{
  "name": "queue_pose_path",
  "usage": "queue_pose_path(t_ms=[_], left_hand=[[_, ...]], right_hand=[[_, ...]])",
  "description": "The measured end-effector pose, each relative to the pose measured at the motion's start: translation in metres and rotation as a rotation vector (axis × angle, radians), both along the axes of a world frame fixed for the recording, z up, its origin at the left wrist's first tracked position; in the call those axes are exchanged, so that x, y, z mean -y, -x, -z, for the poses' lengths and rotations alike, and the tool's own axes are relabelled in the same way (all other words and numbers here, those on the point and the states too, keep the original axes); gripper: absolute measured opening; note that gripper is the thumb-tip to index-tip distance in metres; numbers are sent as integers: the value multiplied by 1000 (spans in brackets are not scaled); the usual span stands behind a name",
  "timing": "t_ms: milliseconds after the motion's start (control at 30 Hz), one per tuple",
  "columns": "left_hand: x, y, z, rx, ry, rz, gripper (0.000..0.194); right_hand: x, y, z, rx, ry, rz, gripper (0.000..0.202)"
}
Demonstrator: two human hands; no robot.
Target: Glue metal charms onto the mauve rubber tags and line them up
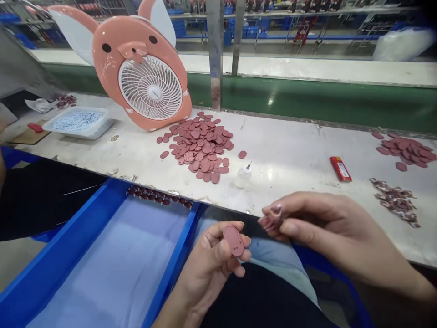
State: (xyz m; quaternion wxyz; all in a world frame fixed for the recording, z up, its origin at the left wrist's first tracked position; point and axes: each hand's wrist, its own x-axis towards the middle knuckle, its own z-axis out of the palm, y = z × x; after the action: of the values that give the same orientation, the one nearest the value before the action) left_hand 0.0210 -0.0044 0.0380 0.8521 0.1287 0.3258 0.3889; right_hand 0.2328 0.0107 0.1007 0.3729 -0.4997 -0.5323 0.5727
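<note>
My left hand pinches a flat oval dark-pink disc with small holes near its lower end. To its right, my right hand is closed on a small glossy reddish-brown part, whose shape is partly covered by the fingers. The two pieces are apart, held over my lap just off the table's front edge. Ahead on the table lies a large heap of similar oval discs. A small clear bottle with a needle tip stands between that heap and my right hand.
A pink animal-shaped fan stands behind the heap. Left of it sits a white tray. At right are a red box, more discs and small brown parts. A blue bin is at lower left, near another person's arm.
</note>
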Motion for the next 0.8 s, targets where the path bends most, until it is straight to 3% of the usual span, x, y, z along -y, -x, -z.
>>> queue_pose_path(t_ms=[133, 300, 800], left_hand=[[8, 0, -6, -23, -22, 20, 46], [10, -2, -14, -36, -14, 56, 45], [6, -5, -10, 19, -17, 110, 38]], right_hand=[[12, 10, 1, 142, -205, -165, 12], [15, 13, -1, 250, -456, -174, 29], [15, 13, -8, 424, -663, -269, 20]])
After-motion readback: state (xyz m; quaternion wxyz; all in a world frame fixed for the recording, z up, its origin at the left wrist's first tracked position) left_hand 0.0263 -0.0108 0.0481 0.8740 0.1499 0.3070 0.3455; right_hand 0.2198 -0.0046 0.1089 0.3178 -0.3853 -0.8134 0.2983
